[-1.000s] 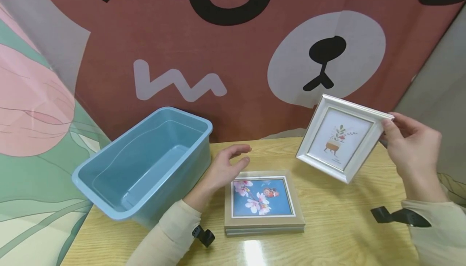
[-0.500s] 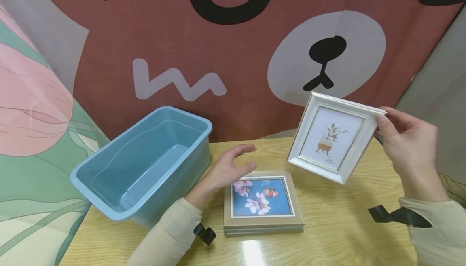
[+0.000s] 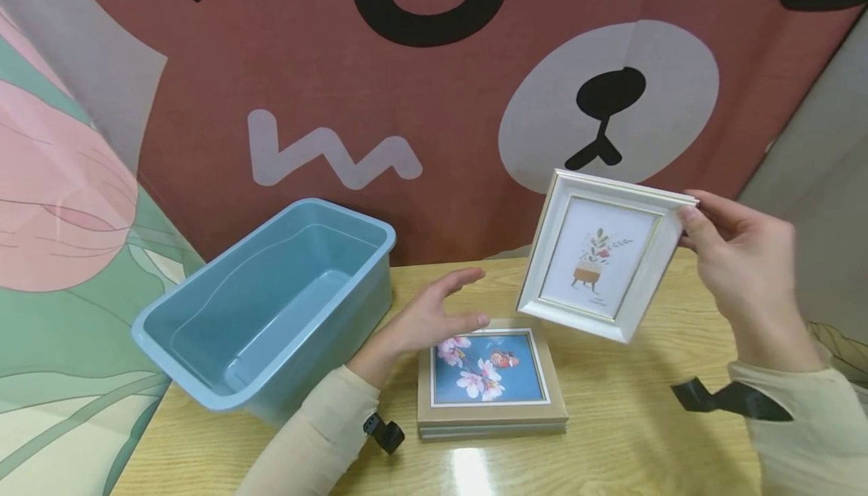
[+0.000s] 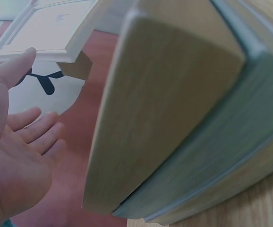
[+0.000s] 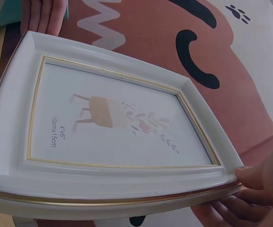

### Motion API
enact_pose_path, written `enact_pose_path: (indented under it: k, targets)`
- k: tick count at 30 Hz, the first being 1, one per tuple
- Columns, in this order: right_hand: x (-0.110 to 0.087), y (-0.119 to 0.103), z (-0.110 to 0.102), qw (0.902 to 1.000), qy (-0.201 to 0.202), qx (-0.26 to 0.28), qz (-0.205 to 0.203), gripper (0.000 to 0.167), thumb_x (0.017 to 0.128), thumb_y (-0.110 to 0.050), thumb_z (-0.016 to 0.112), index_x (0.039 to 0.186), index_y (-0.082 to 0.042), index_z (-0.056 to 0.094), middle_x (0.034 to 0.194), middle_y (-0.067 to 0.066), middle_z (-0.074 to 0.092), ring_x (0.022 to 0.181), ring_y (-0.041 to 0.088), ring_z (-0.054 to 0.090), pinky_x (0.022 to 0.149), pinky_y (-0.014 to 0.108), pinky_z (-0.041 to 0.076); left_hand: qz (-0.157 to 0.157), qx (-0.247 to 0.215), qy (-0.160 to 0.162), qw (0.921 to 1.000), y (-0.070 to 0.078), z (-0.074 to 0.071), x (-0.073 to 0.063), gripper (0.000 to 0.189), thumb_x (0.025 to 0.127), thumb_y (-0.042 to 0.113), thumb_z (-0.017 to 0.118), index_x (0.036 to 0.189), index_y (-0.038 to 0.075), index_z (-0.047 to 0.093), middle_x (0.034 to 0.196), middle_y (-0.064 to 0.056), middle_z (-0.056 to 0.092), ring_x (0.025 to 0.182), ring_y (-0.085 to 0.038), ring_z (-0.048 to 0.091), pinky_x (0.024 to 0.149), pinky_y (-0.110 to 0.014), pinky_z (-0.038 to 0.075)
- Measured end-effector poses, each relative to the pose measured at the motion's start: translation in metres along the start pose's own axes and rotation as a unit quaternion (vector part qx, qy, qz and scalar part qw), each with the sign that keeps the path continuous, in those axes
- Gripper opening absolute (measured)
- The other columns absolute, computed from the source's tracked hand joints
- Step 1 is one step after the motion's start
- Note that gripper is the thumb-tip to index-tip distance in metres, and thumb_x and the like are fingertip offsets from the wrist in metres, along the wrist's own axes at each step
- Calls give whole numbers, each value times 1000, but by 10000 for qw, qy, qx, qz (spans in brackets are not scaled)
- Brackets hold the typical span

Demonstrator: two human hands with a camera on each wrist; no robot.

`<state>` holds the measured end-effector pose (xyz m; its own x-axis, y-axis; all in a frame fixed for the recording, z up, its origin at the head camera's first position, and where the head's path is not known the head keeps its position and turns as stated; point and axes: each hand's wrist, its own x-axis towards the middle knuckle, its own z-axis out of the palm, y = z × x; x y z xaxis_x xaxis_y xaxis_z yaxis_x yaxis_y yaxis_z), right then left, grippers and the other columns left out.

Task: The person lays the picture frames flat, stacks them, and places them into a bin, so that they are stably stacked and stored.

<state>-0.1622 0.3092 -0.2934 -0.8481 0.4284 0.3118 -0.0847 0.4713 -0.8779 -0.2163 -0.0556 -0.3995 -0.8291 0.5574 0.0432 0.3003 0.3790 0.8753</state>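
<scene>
A white picture frame [image 3: 600, 255] with a gold inner line and a plant-pot print is held tilted above the table. My right hand [image 3: 749, 274] pinches its upper right corner, thumb on the front and fingers behind; the right wrist view shows this grip on the white frame [image 5: 122, 123] too. My left hand [image 3: 434, 315] hovers with fingers spread over the back left of a stack of picture frames, holding nothing. On top of that stack lies a tan picture frame [image 3: 491, 417] with a blossom picture. In the left wrist view the stack's side edges [image 4: 160, 99] loom close beside the left hand [image 4: 23, 142].
At the left on the wooden table [image 3: 624, 436] stands a blue plastic tub [image 3: 339, 307] with nothing in it. Behind the table hangs a red cloth [image 3: 447, 89] with a cartoon bear print.
My right hand has carried the white picture frame leftward, closer to the stack. The left hand has shifted slightly right, its thumb and fingers spreading wider.
</scene>
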Motion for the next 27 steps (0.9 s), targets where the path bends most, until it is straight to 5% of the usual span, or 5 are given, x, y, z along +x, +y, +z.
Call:
enact_pose_path:
  k: [8, 17, 27]
  targets:
    - [-6, -9, 7, 9996, -204, -191, -62, 46, 108, -32, 64, 149, -9, 66, 108, -29, 70, 86, -12, 70, 77, 4, 56, -33, -36, -199, 9998, 2, 1, 1, 84, 95, 38, 83, 167, 26, 41, 174, 4, 41, 162, -33, 35, 129, -68, 32]
    - [-11, -19, 19, 9992, -316, -136, -181, 43, 108, -29, 66, 146, -9, 68, 96, -40, 67, 81, -13, 69, 72, 4, 52, 271, 37, -484, 9985, -2, -2, 5, 100, 92, 46, 85, 172, 24, 28, 179, 3, 30, 164, -35, 31, 132, -64, 30]
    - [-16, -24, 31, 9978, -492, -84, -443, 40, 108, -28, 66, 144, -11, 70, 99, -36, 69, 82, -9, 69, 74, 6, 55, 531, -307, -871, 9943, -9, -3, 6, 119, 84, 64, 86, 174, 28, 17, 182, 3, 17, 166, -45, 22, 131, -69, 26]
